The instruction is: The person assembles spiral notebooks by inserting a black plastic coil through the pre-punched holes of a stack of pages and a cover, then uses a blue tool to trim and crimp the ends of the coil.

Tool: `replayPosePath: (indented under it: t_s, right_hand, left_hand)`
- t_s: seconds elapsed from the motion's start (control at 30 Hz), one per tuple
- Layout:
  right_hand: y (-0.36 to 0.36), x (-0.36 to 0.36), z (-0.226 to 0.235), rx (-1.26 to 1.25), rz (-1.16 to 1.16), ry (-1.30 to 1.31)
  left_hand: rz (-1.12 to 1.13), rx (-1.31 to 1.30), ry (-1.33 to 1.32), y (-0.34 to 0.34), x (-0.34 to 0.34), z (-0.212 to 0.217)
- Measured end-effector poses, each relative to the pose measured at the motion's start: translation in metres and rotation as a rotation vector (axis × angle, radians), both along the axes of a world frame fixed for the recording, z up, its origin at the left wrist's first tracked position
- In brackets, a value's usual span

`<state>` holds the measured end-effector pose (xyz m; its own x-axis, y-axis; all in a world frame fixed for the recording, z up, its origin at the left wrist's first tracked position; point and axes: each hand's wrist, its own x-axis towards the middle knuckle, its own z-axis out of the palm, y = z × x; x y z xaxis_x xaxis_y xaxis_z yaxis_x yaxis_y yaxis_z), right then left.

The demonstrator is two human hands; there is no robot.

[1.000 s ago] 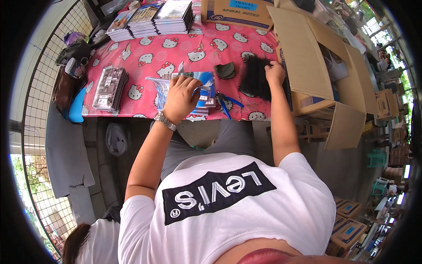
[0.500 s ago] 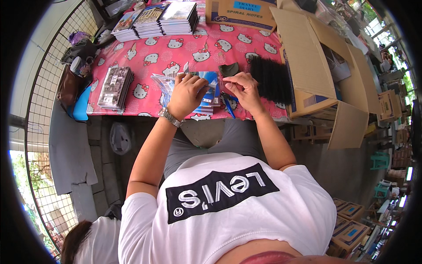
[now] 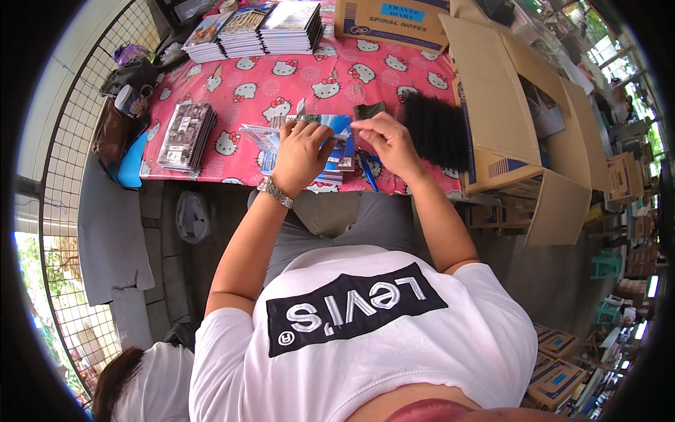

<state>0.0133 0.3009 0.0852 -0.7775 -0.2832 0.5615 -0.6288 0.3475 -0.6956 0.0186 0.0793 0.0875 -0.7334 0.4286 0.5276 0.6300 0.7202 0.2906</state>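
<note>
Blue-covered booklets (image 3: 340, 125) lie in a small, partly fanned pile at the near edge of the table. My left hand (image 3: 306, 149), with a metal watch on its wrist, curls over the upper booklet and grips it. Thumb and fingertips of my right hand (image 3: 391, 146) are pinched together at the booklet's right edge; what sits between them is too small to make out. Just below that hand rests a blue-handled tool (image 3: 368, 173), its head partly hidden. Behind the right fingers lies a dark green scrap (image 3: 370, 110).
Black spiral coils (image 3: 433, 132) are bunched at the right, beside an open cardboard box (image 3: 496, 91). Grey-covered notebooks (image 3: 187, 137) are stacked at the left. Taller book stacks (image 3: 290, 29) and a closed carton (image 3: 391, 22) stand at the back of the pink patterned tablecloth (image 3: 309, 76).
My right hand has shifted slightly left, bringing its pinched fingertips to the booklet's edge. My left hand keeps its hold. The whole view has tilted a little.
</note>
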Motion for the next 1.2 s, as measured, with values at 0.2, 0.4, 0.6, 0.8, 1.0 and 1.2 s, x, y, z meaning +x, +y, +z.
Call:
replayPosePath:
  t_s: [0.2, 0.4, 0.6, 0.8, 1.0, 1.2]
  right_hand:
    - [-0.010, 0.004, -0.010, -0.047, 0.009, -0.014]
    - [-0.011, 0.017, -0.005, 0.038, 0.013, -0.019]
    - [-0.008, 0.011, -0.017, 0.099, 0.010, -0.103]
    - [-0.011, 0.023, 0.013, 0.128, -0.030, -0.101]
    - [-0.012, 0.023, 0.030, 0.173, 0.087, -0.323]
    - [0.028, -0.099, -0.090, 0.235, -0.259, -0.323]
  left_hand:
    - [-0.015, -0.030, -0.013, 0.000, 0.000, 0.002]
    - [-0.015, -0.039, -0.031, -0.002, -0.001, 0.001]
    - [0.011, -0.073, -0.034, 0.005, 0.003, 0.006]
    - [0.009, -0.229, -0.041, 0.008, 0.012, 0.003]
    - [-0.020, -0.267, -0.056, 0.003, 0.011, 0.006]
    - [-0.083, -0.204, -0.082, 0.003, 0.010, 0.009]
